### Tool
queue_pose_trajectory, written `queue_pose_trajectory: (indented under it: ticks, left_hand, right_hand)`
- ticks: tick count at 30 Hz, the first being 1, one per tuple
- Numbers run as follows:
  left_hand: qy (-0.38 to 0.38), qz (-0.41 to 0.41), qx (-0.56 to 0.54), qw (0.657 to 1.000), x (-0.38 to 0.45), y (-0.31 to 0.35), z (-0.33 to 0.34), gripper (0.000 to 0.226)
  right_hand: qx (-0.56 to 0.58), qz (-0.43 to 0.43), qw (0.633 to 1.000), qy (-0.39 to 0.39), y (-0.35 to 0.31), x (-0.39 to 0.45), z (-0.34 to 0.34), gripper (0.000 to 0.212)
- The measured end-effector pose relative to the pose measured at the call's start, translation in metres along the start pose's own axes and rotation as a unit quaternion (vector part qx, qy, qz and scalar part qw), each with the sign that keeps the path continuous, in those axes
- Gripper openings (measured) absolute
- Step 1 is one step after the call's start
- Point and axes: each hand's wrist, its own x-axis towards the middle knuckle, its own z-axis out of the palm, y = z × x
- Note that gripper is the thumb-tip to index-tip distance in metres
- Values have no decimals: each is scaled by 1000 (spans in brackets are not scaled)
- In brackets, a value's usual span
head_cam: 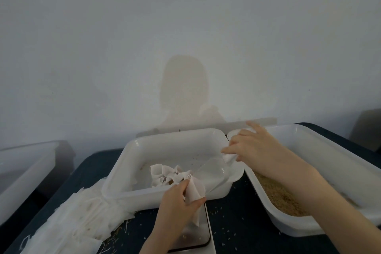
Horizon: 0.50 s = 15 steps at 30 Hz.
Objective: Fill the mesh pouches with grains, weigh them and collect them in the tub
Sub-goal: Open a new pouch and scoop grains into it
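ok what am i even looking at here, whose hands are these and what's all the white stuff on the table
There is one picture, taken by a camera worn on a person's head, looking forward and down. No machine here: the two bare hands belong to the wearer.

On the dark table stand white plastic tubs. The middle tub holds a few crumpled mesh pouches. The right tub holds brown grains. A third tub sits at far left. A pile of flat empty pouches lies front left, and a scale sits under the left wrist.

The left hand pinches a white pouch. The right hand grips something clear that reaches into the middle tub, perhaps a scoop; it is hard to make out.
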Motion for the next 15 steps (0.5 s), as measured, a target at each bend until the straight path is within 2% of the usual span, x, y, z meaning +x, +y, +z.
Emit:
queue_pose_trajectory:
  ticks: [3,6,8,11,15]
  left_hand:
    - [-7,-7,-31,999,1,2,-2,42]
    - [-11,-1,-40,999,1,5,-2,24]
    - [-14,4,-43,999,2,6,-1,24]
    - [-28,5,-45,999,2,8,6,26]
    - [-56,0,-43,998,3,7,16,34]
  right_hand:
    - [110,17,993,-30,17,-12,19,39]
    - [216,32,975,-27,33,-28,44,38]
    - [275,53,960,-12,42,-37,59,37]
    - [390,111,913,31,56,-52,71,34]
    - [427,173,886,51,69,-67,82,31]
